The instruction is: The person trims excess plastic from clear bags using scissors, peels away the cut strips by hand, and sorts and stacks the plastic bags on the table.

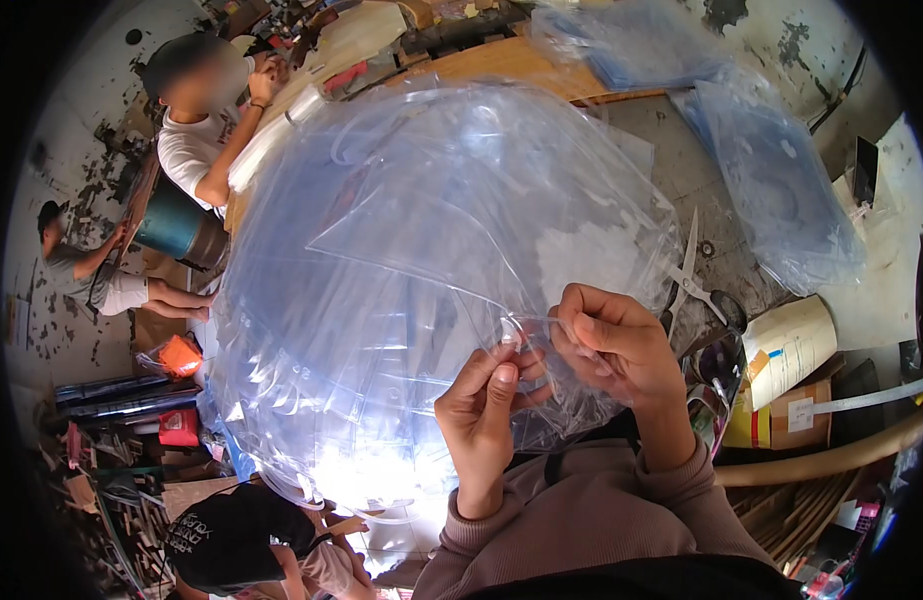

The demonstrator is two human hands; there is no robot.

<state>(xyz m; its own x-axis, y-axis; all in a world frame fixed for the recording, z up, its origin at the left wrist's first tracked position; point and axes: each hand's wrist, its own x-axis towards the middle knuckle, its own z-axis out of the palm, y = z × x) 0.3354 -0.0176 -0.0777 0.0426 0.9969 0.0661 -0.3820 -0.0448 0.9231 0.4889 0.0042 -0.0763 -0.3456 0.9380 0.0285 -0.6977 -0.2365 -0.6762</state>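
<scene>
I had a big heap of clear plastic (412,200) in front of me, and it filled the middle from near to far. My left hand (482,405) was at the near edge of it, with the thumb and finger pinched together on a bit of the plastic. My right hand (627,345) was just to the right, not touching the left one, and its thumb and finger were pinched on the plastic too. A thin strip of it seemed to run between my hands. Folds and creases went all over the heap, and bright light shone on its near left part. The scissors (691,282) lay to the right of my right hand, close to the plastic, with their blades apart. More clear sheets (787,190) were at the far right, and a wood board (567,75) was at the far side. A paper roll (794,345) and a box (800,415) were on the right, past the scissors. A person in a white shirt (187,155) was at the far left, and one in a black cap (237,535) was at the near left. An orange bag (180,356) was on the left.
</scene>
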